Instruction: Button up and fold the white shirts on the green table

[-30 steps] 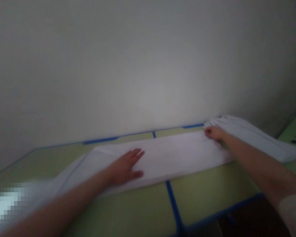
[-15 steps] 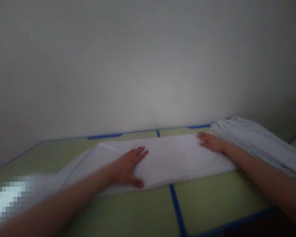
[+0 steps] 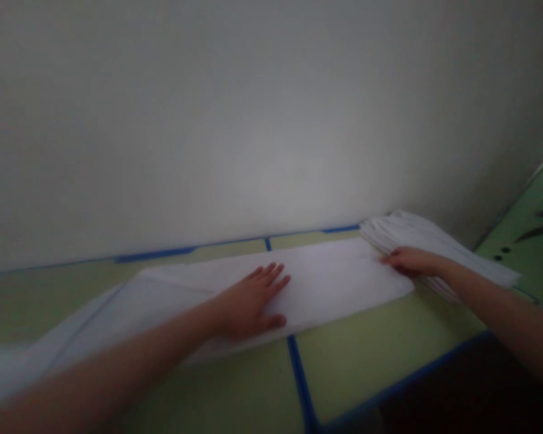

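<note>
A long white cloth (image 3: pixel 326 277), folded into a strip, lies across a green table (image 3: pixel 371 355) with blue edging. My left hand (image 3: pixel 253 301) rests flat on the middle of the strip, fingers stretched out and slightly apart. My right hand (image 3: pixel 409 260) lies on the right end of the strip, fingers extended, right beside a stack of folded white cloths (image 3: pixel 429 244). The strip's left end trails off toward the lower left of the picture.
A plain pale wall (image 3: pixel 253 120) rises directly behind the table. Blue lines (image 3: pixel 298 374) divide the green surface into panels. At the far right stands another green surface (image 3: pixel 525 235) with dark holes. The table's near right edge drops into a dark gap (image 3: pixel 457 398).
My right hand slid rightward along the strip to its end by the stack. My left hand stayed flat on the middle. The view shifted a little to the right.
</note>
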The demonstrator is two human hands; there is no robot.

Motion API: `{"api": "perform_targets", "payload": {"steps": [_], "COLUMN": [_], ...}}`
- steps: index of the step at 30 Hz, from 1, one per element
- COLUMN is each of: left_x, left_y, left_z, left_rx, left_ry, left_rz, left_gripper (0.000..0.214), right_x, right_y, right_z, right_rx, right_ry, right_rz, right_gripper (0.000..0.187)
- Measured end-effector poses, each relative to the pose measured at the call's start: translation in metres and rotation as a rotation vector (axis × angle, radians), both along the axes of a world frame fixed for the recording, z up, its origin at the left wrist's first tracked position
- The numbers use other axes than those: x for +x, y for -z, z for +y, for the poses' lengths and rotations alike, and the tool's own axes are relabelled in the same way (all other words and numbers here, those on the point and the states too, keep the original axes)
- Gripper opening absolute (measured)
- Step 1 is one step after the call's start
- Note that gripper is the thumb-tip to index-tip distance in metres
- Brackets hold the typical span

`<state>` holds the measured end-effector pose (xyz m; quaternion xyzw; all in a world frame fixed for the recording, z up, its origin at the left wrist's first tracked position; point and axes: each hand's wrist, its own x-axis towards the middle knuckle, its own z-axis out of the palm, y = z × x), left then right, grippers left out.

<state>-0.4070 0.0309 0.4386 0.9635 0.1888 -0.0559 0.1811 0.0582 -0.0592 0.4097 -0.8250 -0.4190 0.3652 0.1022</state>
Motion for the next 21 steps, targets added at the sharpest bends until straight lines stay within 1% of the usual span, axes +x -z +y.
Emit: {"api": "perform_targets", "payload": {"steps": [3,5,7,10,12,14,16,18,21], "left_x": [0.029,0.053,0.082,0.135,0.175,0.215,0.251,0.281,0.312], "left_y": [0.017,0.026,0.033,0.044,0.055,0.065,0.072,0.073,0.064], "left_z": [0.008,0.017,0.031,0.057,0.074,0.088,0.099,0.107,0.113], "left_rx": [-0.043,-0.066,-0.082,-0.101,-0.107,-0.114,-0.128,-0.153,-0.225], "left_ry": [0.073,0.123,0.165,0.19,0.146,0.061,0.001,-0.021,-0.019], "left_rz": [0.007,0.01,-0.004,-0.029,-0.052,-0.065,-0.067,-0.063,-0.038], "left_gripper": [0.092,0.093,0.087,0.074,0.07,0.066,0.065,0.068,0.073], "right_x": [-0.005,-0.008,-0.01,-0.013,-0.014,-0.015,-0.017,-0.02,-0.032], "right_y": [-0.012,-0.014,-0.013,-0.009,-0.006,-0.005,-0.005,-0.006,-0.011], "right_z": [-0.015,-0.022,-0.028,-0.031,-0.032,-0.032,-0.032,-0.03,-0.027], "right_rx": [-0.113,-0.139,-0.171,-0.221,-0.231,-0.236,-0.255,-0.261,-0.188], "right_ry": [-0.002,-0.01,-0.063,-0.187,-0.226,-0.214,-0.179,-0.141,-0.158], "right_rz": [0.084,0.067,-0.019,-0.202,-0.259,-0.243,-0.207,-0.201,-0.301], "right_gripper": [0.056,0.056,0.057,0.057,0.058,0.06,0.062,0.062,0.06]}}
